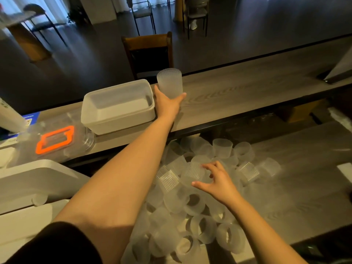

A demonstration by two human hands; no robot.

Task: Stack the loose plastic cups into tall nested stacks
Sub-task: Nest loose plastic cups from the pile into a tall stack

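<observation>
Your left hand (167, 103) was stretched far forward onto the raised wooden shelf (247, 86), thumb and fingers wrapped around the base of an upside-down frosted cup (169, 82). Whether that was a single cup or a short nested stack, you could not tell from the ribbed wall alone. It stood upright on the shelf, just beside the right end of the grey plastic tub (118, 107), and your thumb lay close to the tub's corner.

Your right hand (215, 180) was lower and nearer to you, fingers spread wide and curled over a loose cup (192, 173) lying on its side at the top of the heap. The fingertips touched or nearly touched its wall, but the hand had not closed on it.

Under that hand the pile of loose cups (190, 206) covered the lower table (295, 187), most of them tipped on their sides with their mouths facing you, a few standing upright at the far edge against the shelf.

To your left, past the tub, an orange-rimmed clear lid (55, 140) lay flat on the shelf, and a white tray (38, 178) sat below it. Beyond the shelf a dark wooden chair (148, 52) faced you across the dim floor.
</observation>
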